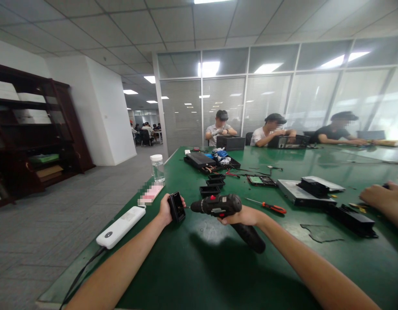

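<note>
- the left hand [166, 209] is closed around a small black box [177, 207], gripping it by its sides above the near left part of the surface [173, 275]; the box is tilted, its framed face turned to the near side.
- the right hand [243, 216] grips a black drill [221, 206] with red buttons, wrapped around the top of its handle, which slants down to the near right.
- the drill points left at the small black box, its bit just beside the box's right edge; i cannot tell whether they touch.
- beyond the drill, black trays [209, 190] stand in a row leading to the far side.
- right of them lies a green circuit board [259, 180] in a dark frame, and nearer, a screwdriver [274, 208] with an orange and black handle.
- farther right are silver cases [292, 192], with black parts [352, 220] on and beside them.
- another person's hand [381, 194] is at the right edge.
- on the left lies a white device [121, 226] with a black cable; beyond it, a clear jar [158, 170] with a white lid.
- on the far side sit three people [215, 131].
</note>
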Demonstrator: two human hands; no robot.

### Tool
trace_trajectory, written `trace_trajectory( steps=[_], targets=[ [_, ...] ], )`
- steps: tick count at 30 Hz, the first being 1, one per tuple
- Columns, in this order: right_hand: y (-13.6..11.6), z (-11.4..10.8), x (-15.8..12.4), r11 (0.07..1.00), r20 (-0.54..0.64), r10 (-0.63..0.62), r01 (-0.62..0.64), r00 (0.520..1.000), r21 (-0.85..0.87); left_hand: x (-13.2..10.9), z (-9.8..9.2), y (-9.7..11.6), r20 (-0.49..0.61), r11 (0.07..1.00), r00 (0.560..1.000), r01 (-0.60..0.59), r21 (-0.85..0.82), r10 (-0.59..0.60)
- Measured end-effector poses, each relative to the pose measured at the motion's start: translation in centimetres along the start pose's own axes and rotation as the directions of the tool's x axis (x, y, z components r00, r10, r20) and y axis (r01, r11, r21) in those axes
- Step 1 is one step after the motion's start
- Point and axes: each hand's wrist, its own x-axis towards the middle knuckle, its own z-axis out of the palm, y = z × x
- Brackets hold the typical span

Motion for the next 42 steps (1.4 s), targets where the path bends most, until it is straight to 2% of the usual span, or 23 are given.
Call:
trace_trajectory(
  steps=[8, 11, 18, 23, 30, 37, 42],
  targets=[
    [-0.17, -0.06, -0.1, 0.999, 0.0, -0.029, 0.029, 1.0, -0.016, -0.21, 0.27, 0.16, -0.03, 0.998, 0.999, 0.036, -0.051, -0.037],
    [-0.03, -0.03, -0.05, 1.0, -0.006, -0.003, 0.003, 1.0, 0.002, -0.25, 0.32, 0.2, -0.041, 0.997, 0.998, 0.044, -0.063, -0.046],
    [-0.18, -0.09, -0.1, 1.0, 0.001, 0.011, -0.011, 1.0, -0.007, -0.11, 0.21, 0.13, -0.015, 0.999, 1.0, 0.024, -0.044, -0.025],
    [-0.7, 0.04, -0.15, 1.0, 0.018, -0.017, 0.017, 1.0, 0.005, -0.16, 0.35, 0.09, -0.057, 0.998, 0.998, 0.026, -0.053, -0.029],
    [-0.22, 0.07, -0.16, 1.0, -0.027, -0.005, 0.004, 1.0, -0.02, 0.03, 0.08, -0.05, -0.013, 1.0, 1.0, 0.005, -0.024, -0.006],
    [-0.27, 0.04, -0.2, 0.999, 0.004, -0.037, 0.037, 0.999, 0.0, 0.14, -0.14, -0.04, 0.004, 1.0, 1.0, 0.004, -0.007, -0.004],
    [-0.13, 0.05, -0.2, 1.0, -0.015, -0.022, 0.022, 1.0, -0.001, 0.21, -0.29, -0.04, 0.012, 1.0, 1.0, 0.001, 0.009, -0.001]
  ],
)
